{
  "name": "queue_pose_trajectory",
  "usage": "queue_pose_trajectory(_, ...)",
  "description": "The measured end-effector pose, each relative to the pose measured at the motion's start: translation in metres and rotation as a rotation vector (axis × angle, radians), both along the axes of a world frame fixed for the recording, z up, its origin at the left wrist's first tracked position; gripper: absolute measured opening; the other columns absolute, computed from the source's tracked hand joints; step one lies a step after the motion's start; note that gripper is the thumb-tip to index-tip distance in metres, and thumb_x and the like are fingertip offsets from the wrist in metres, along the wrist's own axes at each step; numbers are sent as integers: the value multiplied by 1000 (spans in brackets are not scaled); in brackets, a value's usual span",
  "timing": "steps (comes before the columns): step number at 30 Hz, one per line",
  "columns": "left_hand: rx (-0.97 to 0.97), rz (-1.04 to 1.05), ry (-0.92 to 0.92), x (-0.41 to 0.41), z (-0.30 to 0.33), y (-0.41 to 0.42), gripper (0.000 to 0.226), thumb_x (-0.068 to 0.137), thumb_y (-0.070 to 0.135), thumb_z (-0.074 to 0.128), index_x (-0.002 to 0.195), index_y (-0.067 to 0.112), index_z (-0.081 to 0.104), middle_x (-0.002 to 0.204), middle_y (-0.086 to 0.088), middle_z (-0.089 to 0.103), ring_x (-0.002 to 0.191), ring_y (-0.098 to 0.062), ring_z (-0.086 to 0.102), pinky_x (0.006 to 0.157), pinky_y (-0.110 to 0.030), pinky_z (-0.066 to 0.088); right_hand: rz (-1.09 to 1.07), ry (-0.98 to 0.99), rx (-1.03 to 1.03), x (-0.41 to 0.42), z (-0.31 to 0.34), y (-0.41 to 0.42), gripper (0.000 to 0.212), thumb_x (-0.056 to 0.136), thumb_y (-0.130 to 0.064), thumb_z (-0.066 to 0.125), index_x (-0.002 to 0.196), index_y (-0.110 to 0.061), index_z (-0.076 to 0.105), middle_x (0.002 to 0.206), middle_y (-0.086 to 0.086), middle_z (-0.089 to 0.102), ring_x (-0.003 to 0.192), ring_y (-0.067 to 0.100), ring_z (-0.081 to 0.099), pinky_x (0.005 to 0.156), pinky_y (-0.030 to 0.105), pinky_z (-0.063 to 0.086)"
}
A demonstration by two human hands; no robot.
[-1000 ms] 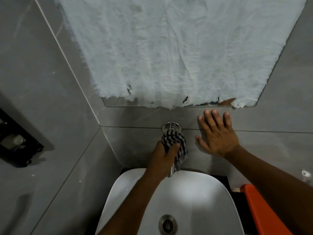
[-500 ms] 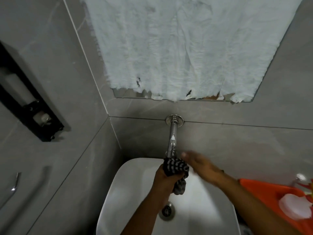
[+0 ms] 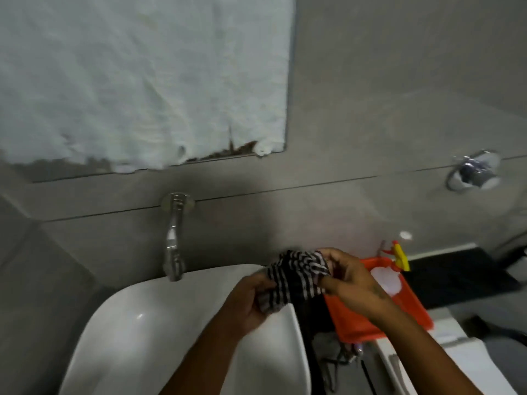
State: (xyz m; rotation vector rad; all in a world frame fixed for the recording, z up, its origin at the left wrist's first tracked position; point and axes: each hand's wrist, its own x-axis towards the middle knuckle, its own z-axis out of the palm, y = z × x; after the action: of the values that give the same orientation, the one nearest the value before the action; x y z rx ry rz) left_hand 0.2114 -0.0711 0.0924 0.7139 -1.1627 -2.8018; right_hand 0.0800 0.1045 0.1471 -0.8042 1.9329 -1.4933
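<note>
Cloth (image 3: 296, 276) bunched above the basin's (image 3: 142, 323) right rim, beside the tray (image 3: 370, 323). Gripped at one end by the left hand (image 3: 251, 300), pinched at the other by the right hand (image 3: 350, 283), probably to refold a fresh face for wiping, away from the tap (image 3: 174, 246).

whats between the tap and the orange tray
Head view: the striped cloth, held by the left hand and right hand, above the basin rim, lies between tap and orange tray.

open basin (image 3: 142, 323) left, tap (image 3: 172, 252) behind, orange tray (image 3: 345, 326) seemingly crowding right
</note>
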Motion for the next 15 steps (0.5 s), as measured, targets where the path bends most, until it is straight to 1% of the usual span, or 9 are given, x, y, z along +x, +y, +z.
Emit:
queue_pose_trajectory(1, -130, -63, -63, -23, 6, 2, 34, 67, -2, 57, 100, 2, 66, 57, -2, 49, 49, -15, 40, 56, -29, 27, -50, -65, 42, -9, -7, 19, 37, 82, 17, 64, 108, -9, 67, 79, -3, 75, 67, 5, 68, 59, 20, 57)
queue_pose_trajectory(2, -241, -108, -124, -48, 9, 5, 35, 70, -1, 55, 103, 7, 64, 61, -4, 48, 53, -16, 39, 57, -29, 25, -103, -136, 84, -17, -15, 36, 34, 83, 13, 66, 111, -6, 66, 82, -2, 75, 66, 4, 69, 56, 19, 58)
queue_pose_trajectory(4, -437, -202, -217, -97, 8, 13, 22, 79, 0, 51, 93, 14, 60, 61, -5, 45, 54, -17, 39, 56, -27, 28, -236, -276, 135, -30, -38, 62, 26, 84, -5, 73, 109, -11, 68, 94, 2, 76, 75, 8, 72, 62, 24, 61)
queue_pose_trajectory(6, -683, -298, -261, -148, -4, 23, 22, 83, -2, 50, 84, 18, 60, 62, -4, 54, 54, -19, 48, 51, -24, 37, -390, -403, 160, -43, -67, 76, 19, 85, -20, 75, 101, -10, 71, 95, 6, 76, 79, 16, 71, 63, 29, 60)
queue_pose_trajectory(7, -851, -355, -262, -173, -15, 29, 21, 83, -1, 53, 84, 18, 61, 67, -3, 60, 61, -21, 55, 52, -25, 43, -450, -459, 179, -49, -83, 78, 17, 87, -23, 73, 96, -9, 71, 91, 8, 76, 77, 18, 70, 60, 28, 60)
queue_pose_trajectory(9, -1165, -489, -261, -217, -49, 45, 11, 84, 7, 58, 88, 16, 62, 88, -8, 69, 87, -22, 64, 69, -28, 48, -533, -538, 229, -59, -120, 78, 10, 92, -20, 67, 90, -10, 69, 86, 9, 73, 74, 23, 70, 56, 30, 61)
queue_pose_trajectory(11, -1400, -609, -291, -248, -87, 60, 16, 83, 14, 59, 97, 10, 66, 111, -16, 72, 105, -28, 66, 84, -31, 49, -563, -477, 325, -69, -159, 77, 9, 94, -12, 62, 96, -5, 68, 90, 15, 72, 81, 31, 69, 67, 37, 61)
queue_pose_trajectory(14, -1593, -740, -313, -270, -139, 78, 36, 81, 19, 61, 116, 11, 63, 125, -17, 67, 116, -34, 62, 97, -40, 51, -521, -331, 487, -82, -206, 73, 25, 95, -8, 58, 112, 11, 64, 102, 20, 68, 87, 21, 58, 69, 26, 44)
queue_pose_trajectory(15, -1636, -783, -310, -273, -153, 81, 38, 80, 22, 60, 117, 13, 61, 126, -16, 66, 116, -35, 62, 99, -44, 51, -494, -326, 526, -88, -215, 72, 29, 95, -8, 57, 117, 11, 62, 111, 22, 67, 90, 20, 56, 72, 25, 42)
